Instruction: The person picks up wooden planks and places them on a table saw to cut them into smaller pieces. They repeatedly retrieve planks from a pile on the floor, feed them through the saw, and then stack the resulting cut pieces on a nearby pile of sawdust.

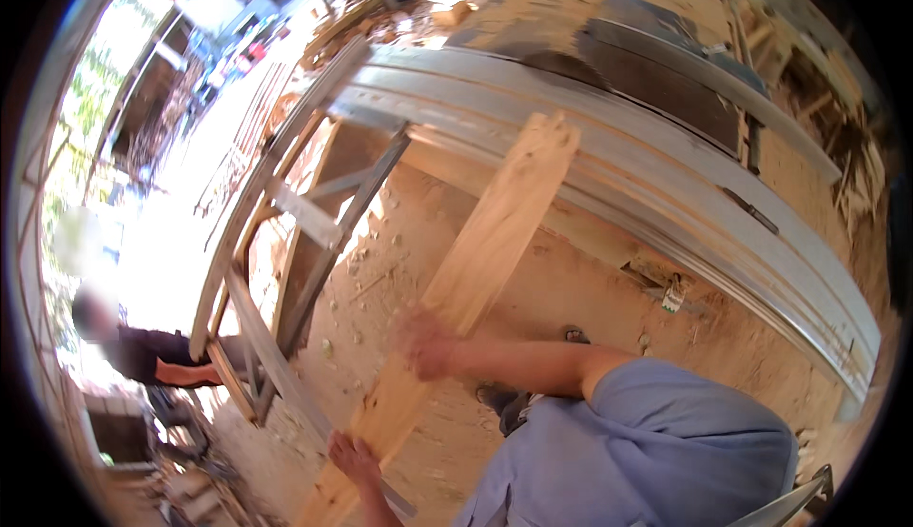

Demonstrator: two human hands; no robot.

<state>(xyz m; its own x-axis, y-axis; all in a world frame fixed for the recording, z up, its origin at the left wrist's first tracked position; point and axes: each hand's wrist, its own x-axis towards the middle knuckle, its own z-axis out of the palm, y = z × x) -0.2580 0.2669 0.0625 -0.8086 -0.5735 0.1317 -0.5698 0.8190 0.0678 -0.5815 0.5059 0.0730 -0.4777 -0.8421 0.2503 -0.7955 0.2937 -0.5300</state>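
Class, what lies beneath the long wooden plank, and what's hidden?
Under the plank: the metal table at its upper end, dusty ground showing on both sides lower down, and seemingly a grey bar crossing. Whatever it covers cannot be seen.

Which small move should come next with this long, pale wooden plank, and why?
Perhaps ease the long, pale wooden plank further over the grey metal saw table: only the plank's far end overlaps there, and left hand and right hand hold it.

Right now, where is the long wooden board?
In the head view, the board slants from the lower edge, left of centre, up to the silvery metal table, its far end overlapping it, with the left hand and right hand on it.
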